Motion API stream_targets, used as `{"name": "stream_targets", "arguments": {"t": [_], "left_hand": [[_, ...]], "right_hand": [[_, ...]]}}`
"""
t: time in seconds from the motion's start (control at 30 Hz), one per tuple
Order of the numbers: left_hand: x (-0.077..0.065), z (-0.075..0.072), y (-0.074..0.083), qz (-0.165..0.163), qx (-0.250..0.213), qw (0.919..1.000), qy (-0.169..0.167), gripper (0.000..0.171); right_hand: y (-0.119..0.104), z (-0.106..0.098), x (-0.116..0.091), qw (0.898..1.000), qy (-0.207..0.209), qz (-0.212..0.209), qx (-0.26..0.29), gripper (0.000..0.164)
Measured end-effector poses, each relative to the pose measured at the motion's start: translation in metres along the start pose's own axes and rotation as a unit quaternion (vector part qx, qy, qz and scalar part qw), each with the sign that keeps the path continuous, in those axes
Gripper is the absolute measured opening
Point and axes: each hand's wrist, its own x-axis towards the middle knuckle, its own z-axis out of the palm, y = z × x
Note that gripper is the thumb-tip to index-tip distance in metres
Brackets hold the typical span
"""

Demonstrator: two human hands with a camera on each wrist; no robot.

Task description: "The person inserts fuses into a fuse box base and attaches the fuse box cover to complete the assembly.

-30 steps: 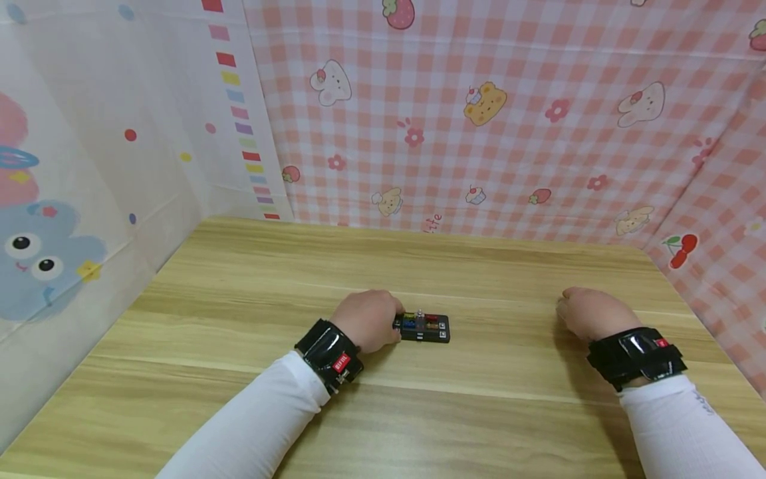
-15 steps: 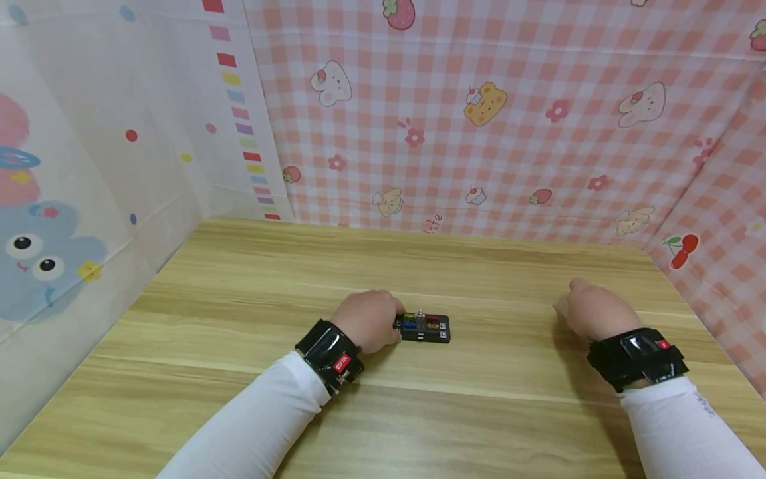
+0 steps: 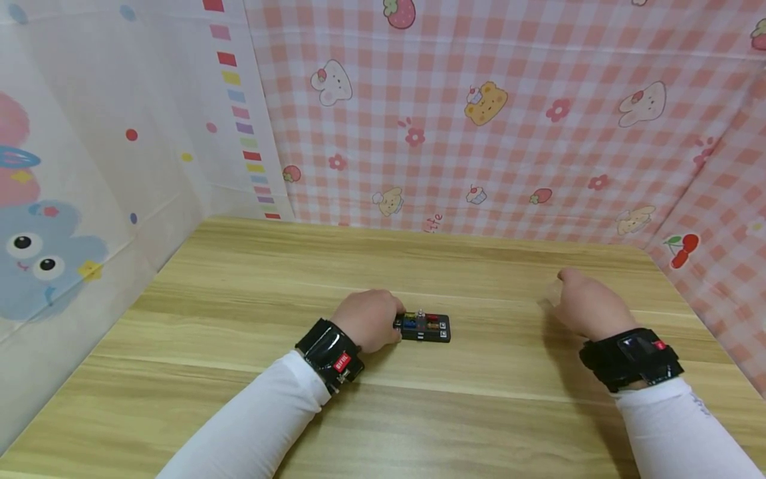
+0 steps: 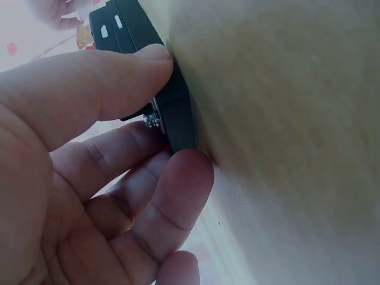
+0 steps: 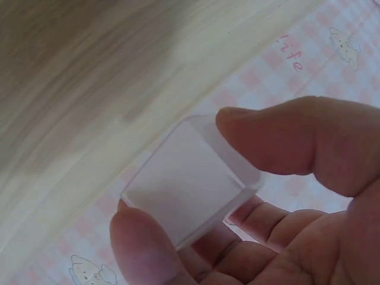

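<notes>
A small black fuse block (image 3: pixel 426 328) with yellow, blue, red and orange blade fuses lies on the table near its middle. My left hand (image 3: pixel 368 320) grips its left end. In the left wrist view, the thumb is on one side of the black base (image 4: pixel 179 113) and fingers are on the other, with a metal screw terminal between them. Off to the right, my right hand (image 3: pixel 592 306) holds a clear plastic cover (image 5: pixel 184 178) above the table. Thumb and fingers pinch this boxy cover by its opposite sides in the right wrist view.
The wood-grain table (image 3: pixel 419 412) runs back to a pink checked curtain (image 3: pixel 455 159) with cartoon prints. A white printed curtain (image 3: pixel 161 100) hangs along the left, and more checked cloth stands on the right. Both wrists wear black straps.
My right hand has lifted and shifted slightly left and away from me, turning the clear cover with it. The left hand and the fuse block have stayed in place.
</notes>
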Motion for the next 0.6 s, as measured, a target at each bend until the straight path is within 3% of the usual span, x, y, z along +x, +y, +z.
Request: {"name": "stream_targets", "arguments": {"t": [0.6], "left_hand": [[0.0,-0.001,0.0,0.001,0.001,1.0,-0.002,0.042]], "right_hand": [[-0.019,0.002,0.0,0.999,0.02,-0.036,0.011,0.06]]}}
